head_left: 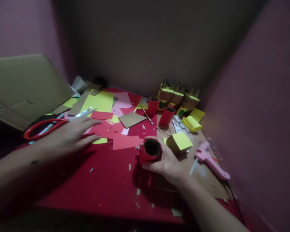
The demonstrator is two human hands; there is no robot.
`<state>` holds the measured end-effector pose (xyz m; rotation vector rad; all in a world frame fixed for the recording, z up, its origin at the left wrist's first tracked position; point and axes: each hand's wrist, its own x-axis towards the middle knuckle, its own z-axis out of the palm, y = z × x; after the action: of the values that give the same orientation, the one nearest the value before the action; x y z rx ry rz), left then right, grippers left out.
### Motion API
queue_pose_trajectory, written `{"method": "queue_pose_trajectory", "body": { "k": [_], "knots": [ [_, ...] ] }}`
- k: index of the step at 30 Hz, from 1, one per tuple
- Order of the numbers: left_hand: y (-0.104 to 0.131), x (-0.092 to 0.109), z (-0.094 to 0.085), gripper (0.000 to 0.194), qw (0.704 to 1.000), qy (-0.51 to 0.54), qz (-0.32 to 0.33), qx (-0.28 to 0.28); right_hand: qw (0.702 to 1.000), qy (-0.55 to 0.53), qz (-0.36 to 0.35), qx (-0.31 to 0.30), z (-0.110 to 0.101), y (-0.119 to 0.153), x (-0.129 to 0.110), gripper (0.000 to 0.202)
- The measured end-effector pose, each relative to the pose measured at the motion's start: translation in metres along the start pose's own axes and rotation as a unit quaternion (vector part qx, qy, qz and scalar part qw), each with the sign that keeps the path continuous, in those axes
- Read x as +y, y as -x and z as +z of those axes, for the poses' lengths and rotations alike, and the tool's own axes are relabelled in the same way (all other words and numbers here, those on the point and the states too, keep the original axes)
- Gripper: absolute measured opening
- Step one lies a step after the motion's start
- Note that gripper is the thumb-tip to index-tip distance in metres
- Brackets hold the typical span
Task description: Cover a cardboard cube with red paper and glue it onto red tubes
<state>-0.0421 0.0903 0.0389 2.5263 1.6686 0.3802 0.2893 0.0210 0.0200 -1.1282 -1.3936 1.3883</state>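
My right hand (168, 162) is wrapped round a red paper-covered cardboard tube (146, 158), its dark open end facing up. Over the left part of the table my left hand (74, 133) reaches with fingers stretched and holds nothing. Close beside that hand are scissors with red handles (30, 133), partly hidden behind it, and loose red paper (103, 128). Two more red tubes stand upright farther back, a nearer tube (167, 117) and a farther tube (153, 107). A yellow-topped cardboard box (180, 142) sits just past my right hand.
A pink glue gun (211, 159) lies at the right on a cardboard sheet (207, 190), its cord trailing forward. Several markers (177, 124), a pencil (147, 115) and a cardboard piece (131, 120) lie mid-table. Spiky yellow-and-brown paper crafts (177, 96) stand behind. A large cardboard panel (26, 87) rises at left.
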Motion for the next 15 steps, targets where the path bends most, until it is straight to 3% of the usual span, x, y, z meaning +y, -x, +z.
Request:
{"method": "queue_pose_trajectory", "body": {
  "k": [4,6,8,11,15],
  "knots": [
    [-0.023,0.052,0.016,0.047,0.990,0.056,0.093,-0.094,1.000,0.018,-0.002,0.008,0.000,0.001,-0.001,0.062],
    [-0.039,0.073,0.020,0.044,0.986,0.056,0.090,-0.132,1.000,0.023,0.004,-0.001,0.000,0.003,-0.003,0.054],
    [-0.054,0.088,0.023,0.054,0.981,0.062,0.092,-0.156,0.999,0.021,0.020,-0.026,0.000,0.005,-0.005,0.048],
    [-0.068,0.100,0.030,0.048,0.980,0.072,0.080,-0.168,0.996,0.020,0.055,-0.063,-0.003,0.007,-0.006,0.047],
    [-0.073,0.100,0.034,0.034,0.978,0.118,0.051,-0.162,0.993,0.034,0.087,-0.070,-0.006,0.008,-0.003,0.050]
  ]
}}
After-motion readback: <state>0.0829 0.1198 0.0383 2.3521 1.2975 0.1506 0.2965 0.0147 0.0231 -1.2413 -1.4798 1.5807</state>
